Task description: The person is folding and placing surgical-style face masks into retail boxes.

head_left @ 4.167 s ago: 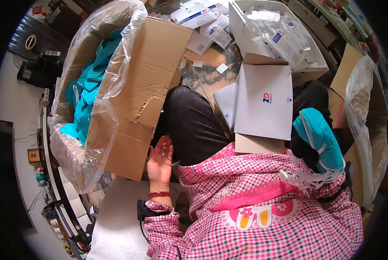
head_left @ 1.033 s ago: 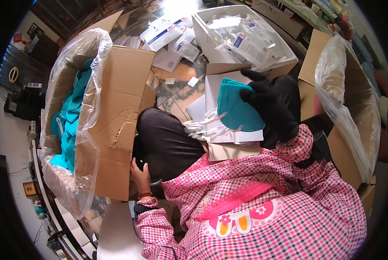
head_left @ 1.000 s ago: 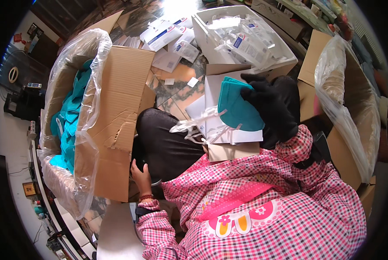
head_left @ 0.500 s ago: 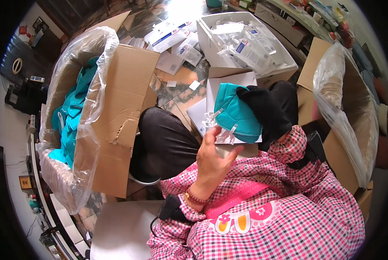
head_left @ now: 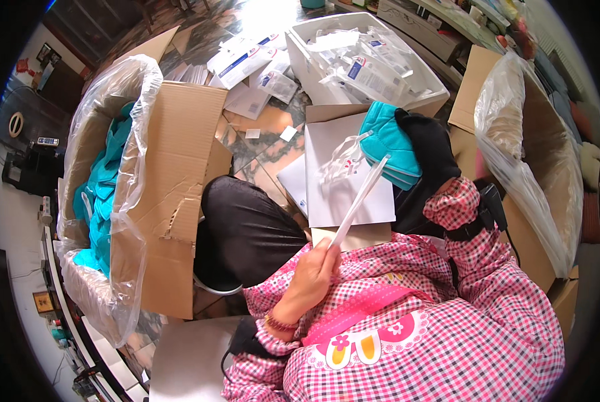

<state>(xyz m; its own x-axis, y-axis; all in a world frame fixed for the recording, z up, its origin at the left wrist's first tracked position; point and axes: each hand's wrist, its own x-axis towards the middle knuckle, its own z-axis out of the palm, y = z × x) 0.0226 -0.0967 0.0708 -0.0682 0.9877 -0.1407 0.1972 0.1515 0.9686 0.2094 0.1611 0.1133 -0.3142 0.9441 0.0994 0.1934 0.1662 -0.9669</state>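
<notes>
My right hand (head_left: 430, 154), in a black glove, grips a small stack of teal folded face masks (head_left: 388, 139) by its right side. White elastic straps hang loose from the left of the stack. My bare left hand (head_left: 312, 276) is closed in a pinch on white straps (head_left: 361, 203) and holds them taut, down and to the left of the masks. Beneath the masks a white-faced cardboard piece (head_left: 340, 194) lies over my lap.
A plastic-lined carton (head_left: 169, 201) at left holds many teal masks (head_left: 106, 184). Another lined carton (head_left: 497, 100) stands at right. Ahead is a white bin (head_left: 300, 57) full of clear packets, beside white packs (head_left: 240, 63) on the tiled floor.
My left hand has closed on the straps and pulled them down toward me. The masks have moved right and tilted in my gloved hand, showing several layers.
</notes>
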